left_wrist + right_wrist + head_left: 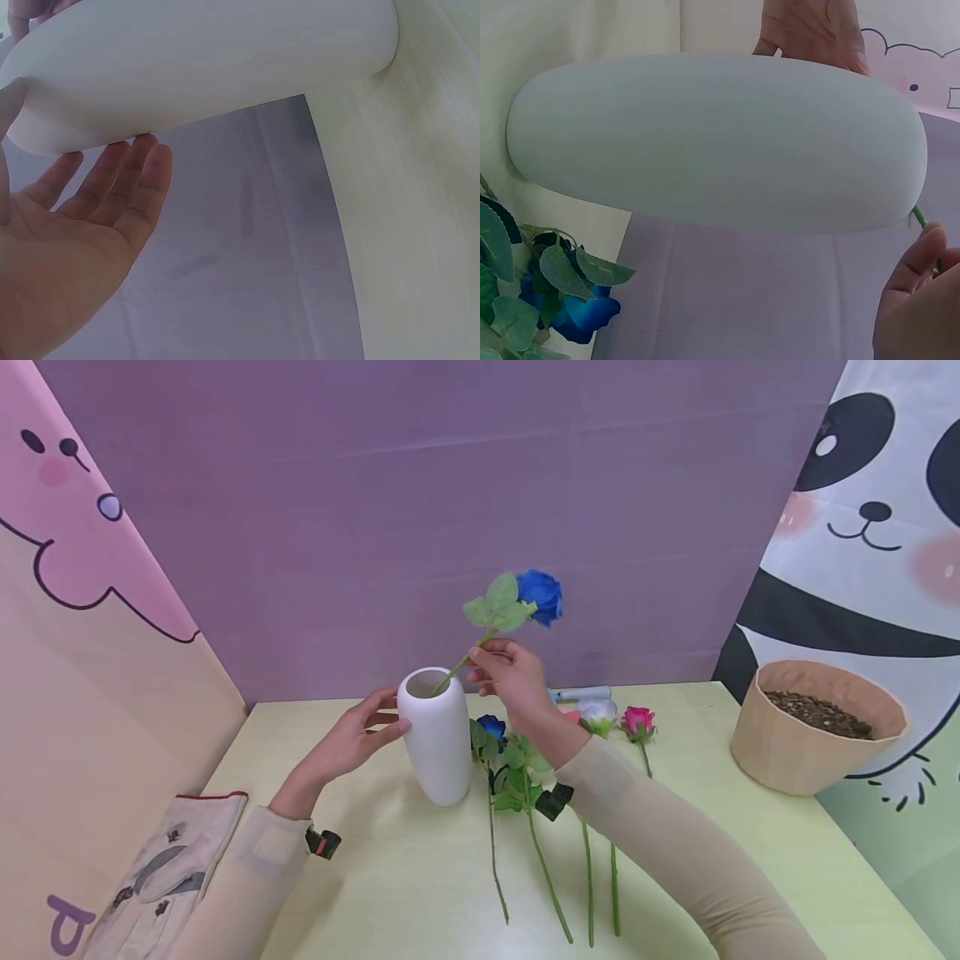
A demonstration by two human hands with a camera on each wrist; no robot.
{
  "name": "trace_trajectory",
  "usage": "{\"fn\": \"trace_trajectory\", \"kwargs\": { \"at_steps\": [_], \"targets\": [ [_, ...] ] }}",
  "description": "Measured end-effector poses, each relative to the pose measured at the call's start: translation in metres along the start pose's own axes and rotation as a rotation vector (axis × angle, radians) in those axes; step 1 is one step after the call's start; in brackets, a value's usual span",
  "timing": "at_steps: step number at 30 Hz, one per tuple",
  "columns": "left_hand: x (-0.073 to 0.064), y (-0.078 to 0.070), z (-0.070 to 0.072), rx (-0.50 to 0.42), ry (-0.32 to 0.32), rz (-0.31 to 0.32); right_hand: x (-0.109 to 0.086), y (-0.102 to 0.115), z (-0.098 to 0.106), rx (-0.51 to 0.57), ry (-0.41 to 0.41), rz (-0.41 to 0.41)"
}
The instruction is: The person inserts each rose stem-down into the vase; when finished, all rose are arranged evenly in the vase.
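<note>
Pale tbl [360, 877], tan pot [772, 752] at 3 o'clock. White vase [438, 743] upright nr ctr; loose flowers [517, 752] lie at its 4 o'clock. Blue rose [540, 597] leans from vase mouth, bloom at 1 o'clock. L hand [356, 739] grips vase's 10 o'clock side; R hand [513, 675] pinches rose stem.

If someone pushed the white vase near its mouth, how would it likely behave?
The white vase would probably tip rather than slide, as it stands tall and tapers to a narrower base. Its smooth, rounded wall may be slippery. The left hand at its upper side might steady it.
</note>
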State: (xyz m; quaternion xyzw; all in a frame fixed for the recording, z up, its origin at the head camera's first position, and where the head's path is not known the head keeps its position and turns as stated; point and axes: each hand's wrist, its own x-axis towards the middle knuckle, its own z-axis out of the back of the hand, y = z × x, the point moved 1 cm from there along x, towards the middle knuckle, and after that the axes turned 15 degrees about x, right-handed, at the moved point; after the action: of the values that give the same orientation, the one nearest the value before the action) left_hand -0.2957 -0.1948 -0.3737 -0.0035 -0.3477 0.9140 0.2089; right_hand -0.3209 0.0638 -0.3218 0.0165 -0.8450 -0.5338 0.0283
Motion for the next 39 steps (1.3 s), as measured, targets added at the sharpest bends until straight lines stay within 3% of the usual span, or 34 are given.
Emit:
{"fn": "trace_trajectory", "kwargs": {
  "at_steps": [14,23,31,39],
  "targets": [
    [0.001,0.001,0.000,-0.008,0.003,0.006,0.000,-0.001,-0.005,-0.085,0.021,-0.029],
    [0.001,0.002,0.000,-0.011,0.004,0.008,0.000,-0.004,-0.008,-0.151,0.075,-0.038],
    [0.002,0.002,0.001,-0.016,0.005,0.000,0.002,-0.008,-0.008,-0.195,0.053,-0.051],
    [0.004,0.005,0.000,-0.009,0.008,0.001,0.005,-0.013,-0.008,-0.254,0.080,-0.083]
  ]
}}
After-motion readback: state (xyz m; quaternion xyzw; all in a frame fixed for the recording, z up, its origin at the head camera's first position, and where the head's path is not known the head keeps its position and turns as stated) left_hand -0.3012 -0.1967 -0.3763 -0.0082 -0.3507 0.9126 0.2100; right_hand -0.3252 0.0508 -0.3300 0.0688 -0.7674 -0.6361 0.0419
